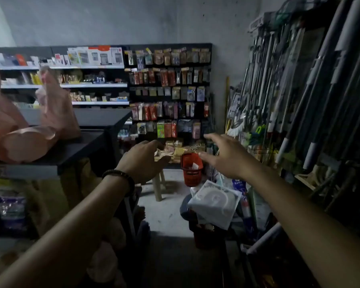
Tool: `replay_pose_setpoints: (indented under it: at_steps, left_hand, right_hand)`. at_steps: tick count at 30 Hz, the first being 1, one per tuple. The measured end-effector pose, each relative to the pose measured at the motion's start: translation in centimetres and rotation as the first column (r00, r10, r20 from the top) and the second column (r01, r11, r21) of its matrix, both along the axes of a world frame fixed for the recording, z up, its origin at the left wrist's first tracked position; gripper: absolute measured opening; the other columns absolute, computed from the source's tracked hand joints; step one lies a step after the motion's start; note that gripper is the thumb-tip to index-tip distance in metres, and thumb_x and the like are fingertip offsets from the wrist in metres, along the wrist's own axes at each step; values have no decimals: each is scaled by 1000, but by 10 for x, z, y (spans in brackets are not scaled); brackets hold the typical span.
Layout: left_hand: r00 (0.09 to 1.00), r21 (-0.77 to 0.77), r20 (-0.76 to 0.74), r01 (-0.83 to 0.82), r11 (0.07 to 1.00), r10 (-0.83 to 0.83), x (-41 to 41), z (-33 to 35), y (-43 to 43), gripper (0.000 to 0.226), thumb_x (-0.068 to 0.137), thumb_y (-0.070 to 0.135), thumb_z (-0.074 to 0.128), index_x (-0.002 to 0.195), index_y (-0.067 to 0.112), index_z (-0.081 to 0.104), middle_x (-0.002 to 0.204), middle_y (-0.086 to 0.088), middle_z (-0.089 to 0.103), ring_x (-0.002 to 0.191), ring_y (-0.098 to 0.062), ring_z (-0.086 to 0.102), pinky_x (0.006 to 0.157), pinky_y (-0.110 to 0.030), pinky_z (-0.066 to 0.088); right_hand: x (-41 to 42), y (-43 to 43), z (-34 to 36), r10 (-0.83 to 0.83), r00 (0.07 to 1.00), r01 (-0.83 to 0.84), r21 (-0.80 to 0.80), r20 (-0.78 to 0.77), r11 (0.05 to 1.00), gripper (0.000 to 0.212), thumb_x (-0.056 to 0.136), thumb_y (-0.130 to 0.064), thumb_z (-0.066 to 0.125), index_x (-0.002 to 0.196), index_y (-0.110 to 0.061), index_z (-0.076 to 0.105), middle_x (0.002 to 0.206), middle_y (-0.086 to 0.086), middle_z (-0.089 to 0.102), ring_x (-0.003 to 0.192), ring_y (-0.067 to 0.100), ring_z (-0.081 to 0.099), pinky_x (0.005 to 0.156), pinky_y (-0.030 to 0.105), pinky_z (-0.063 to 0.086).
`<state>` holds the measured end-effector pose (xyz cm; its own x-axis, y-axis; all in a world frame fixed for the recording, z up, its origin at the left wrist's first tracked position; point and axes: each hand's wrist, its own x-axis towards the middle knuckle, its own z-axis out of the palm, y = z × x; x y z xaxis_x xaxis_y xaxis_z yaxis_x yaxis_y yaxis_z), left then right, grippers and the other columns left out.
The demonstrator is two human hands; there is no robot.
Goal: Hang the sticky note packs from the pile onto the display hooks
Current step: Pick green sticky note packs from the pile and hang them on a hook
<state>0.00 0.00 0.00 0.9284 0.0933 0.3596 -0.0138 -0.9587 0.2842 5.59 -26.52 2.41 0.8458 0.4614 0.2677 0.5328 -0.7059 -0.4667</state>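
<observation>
head view shows the pile of sticky note packs (173,151) lying low at the far end of the aisle, on a pale stool (158,188) just below the display hooks (168,92) of the dark pegboard, with a red basket (192,169) just beside it on the right. our left hand (143,161) and right hand (224,155) both reach toward it with fingers spread and loose, holding nothing; whether the left fingertips touch the packs we cannot tell. we judge the step in hand to be a pick-up. to do it well we should take 1 pack by its top edge, keep the hanging hole free of our thumb, and choose a hook with room, since most rows look full. the mop handles (279,90) on the right crowd the aisle, so the right elbow should stay tucked.
</observation>
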Motion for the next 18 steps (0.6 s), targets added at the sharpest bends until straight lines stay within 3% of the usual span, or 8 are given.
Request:
replay_pose_setpoints:
  at_steps: [7,18]
  left_hand:
    - [998,16,-63,-21,1000,22,42,-26,3,48,97,61,63,134,31,61,133,0,65,115,-23,64,95,-50,59]
    - [995,0,-96,6,1000,-6,180,-36,76,48,99,54,65,139,26,59,139,-4,63,118,-23,63,97,-46,60]
  right_hand:
    - [57,18,-45,35,998,-38,-73,-43,997,67,100,-58,63,157,-29,44,147,7,51,134,28,52,110,44,45]
    - [191,106,-54,-22,998,14,-135,-62,991,69,100,-58,64,159,-31,42,153,7,47,138,26,49,111,42,44]
